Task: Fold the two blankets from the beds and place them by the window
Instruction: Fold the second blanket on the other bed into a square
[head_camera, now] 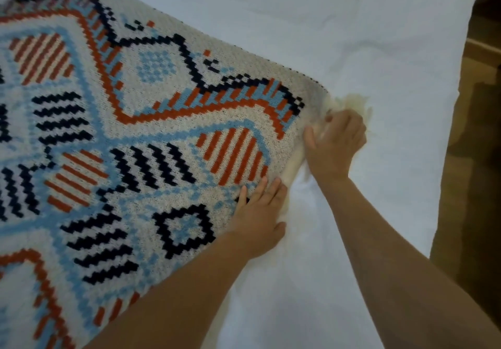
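Note:
A knitted blanket with cream ground and navy, rust-orange and light-blue geometric patterns lies spread over the left and middle of the white bed. Its cream fringe runs along the right edge. My right hand is closed around that fringed edge near the blanket's corner. My left hand rests flat on the blanket just inside the same edge, fingers together and pointing up, thumb out to the right. Only one blanket is in view.
White bed sheet covers the area right of the blanket and below my arms. The bed's right edge drops to a brown wooden floor along the frame's right side.

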`<state>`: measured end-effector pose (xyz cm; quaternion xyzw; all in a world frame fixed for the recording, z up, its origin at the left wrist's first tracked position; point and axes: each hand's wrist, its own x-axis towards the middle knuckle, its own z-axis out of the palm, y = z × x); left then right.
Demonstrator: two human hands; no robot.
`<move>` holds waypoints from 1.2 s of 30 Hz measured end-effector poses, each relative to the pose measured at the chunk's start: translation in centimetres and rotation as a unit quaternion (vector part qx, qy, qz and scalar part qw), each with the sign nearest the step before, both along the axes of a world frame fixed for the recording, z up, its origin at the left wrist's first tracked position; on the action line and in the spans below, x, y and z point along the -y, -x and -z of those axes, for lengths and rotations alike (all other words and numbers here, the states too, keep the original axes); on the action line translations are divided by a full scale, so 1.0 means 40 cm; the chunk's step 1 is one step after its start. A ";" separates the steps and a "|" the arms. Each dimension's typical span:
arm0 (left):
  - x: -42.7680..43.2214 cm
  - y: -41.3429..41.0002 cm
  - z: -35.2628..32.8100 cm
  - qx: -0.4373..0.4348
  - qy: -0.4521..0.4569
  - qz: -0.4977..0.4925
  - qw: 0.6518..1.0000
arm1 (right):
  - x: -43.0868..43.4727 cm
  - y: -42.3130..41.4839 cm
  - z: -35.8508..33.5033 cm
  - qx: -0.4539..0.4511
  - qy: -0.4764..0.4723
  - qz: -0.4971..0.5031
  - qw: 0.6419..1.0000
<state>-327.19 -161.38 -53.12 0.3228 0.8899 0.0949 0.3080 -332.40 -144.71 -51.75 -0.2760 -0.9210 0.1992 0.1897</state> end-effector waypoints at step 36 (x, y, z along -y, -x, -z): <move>0.520 -0.533 -0.097 0.040 0.080 -0.056 0.994 | 0.551 -0.465 -0.010 0.162 0.338 0.129 0.918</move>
